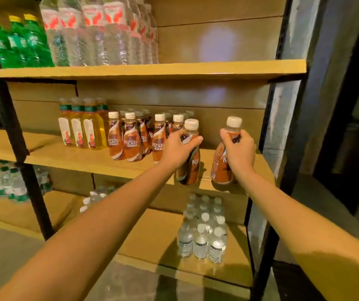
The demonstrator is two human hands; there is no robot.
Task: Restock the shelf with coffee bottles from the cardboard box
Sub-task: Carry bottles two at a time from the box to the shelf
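Both arms reach to the middle shelf [91, 158]. My left hand [179, 149] grips a brown coffee bottle [190, 170] with a white cap around its neck, held at the shelf's front edge. My right hand [238, 151] grips a second coffee bottle [220, 168] the same way, to the right; its base is at or just above the shelf board. Several coffee bottles [130, 140] of the same kind stand in rows further left and behind on this shelf. The cardboard box is out of view.
Yellow drink bottles [80, 127] stand left of the coffee rows. Water bottles [100, 33] and green bottles [20, 42] fill the top shelf. A pack of small water bottles [202, 233] sits on the lower shelf. Black uprights [267, 192] frame the shelf at left and right.
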